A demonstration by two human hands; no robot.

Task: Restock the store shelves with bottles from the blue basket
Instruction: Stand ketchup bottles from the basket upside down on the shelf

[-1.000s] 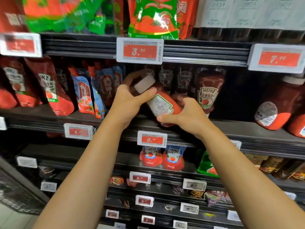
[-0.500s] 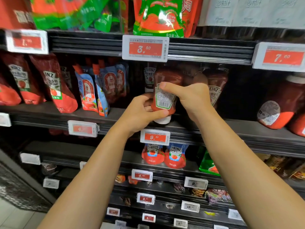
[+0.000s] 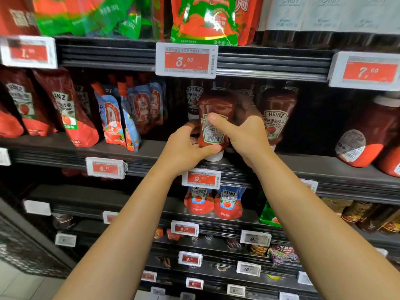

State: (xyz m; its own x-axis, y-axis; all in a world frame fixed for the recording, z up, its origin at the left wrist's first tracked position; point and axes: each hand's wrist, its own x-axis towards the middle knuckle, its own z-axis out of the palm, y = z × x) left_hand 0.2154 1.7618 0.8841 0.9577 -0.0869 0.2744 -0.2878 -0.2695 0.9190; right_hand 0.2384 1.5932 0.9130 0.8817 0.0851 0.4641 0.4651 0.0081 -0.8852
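Both hands are gripping one Heinz ketchup bottle point(image 3: 215, 120) at the centre of the frame. The right hand point(image 3: 246, 135) is wrapping its grip round the bottle's right side, its thumb lying across the back label and its fingers curling behind the dark red body; a ring is showing on one finger. The left hand point(image 3: 186, 151) is holding the bottle low on the left, its thumb pressing under the label just above the white cap point(image 3: 214, 157). The bottle is standing cap-down and upright, its cap sitting at the front edge of the middle shelf point(image 3: 303, 165), just above the 9.40 price tag point(image 3: 201, 179).

Just right of it, one more upside-down Heinz bottle point(image 3: 278, 113) is facing forward, with further bottles in shadow behind, too dark to count. Left of centre, four blue-and-red spouted pouches point(image 3: 112, 118) are leaning together; further left, dark red Heinz pouches point(image 3: 65, 109) are standing. At the right edge, a large ketchup bottle point(image 3: 363, 135) is tilting.

Both forearms are reaching up from the lower frame, converging on the bottle.
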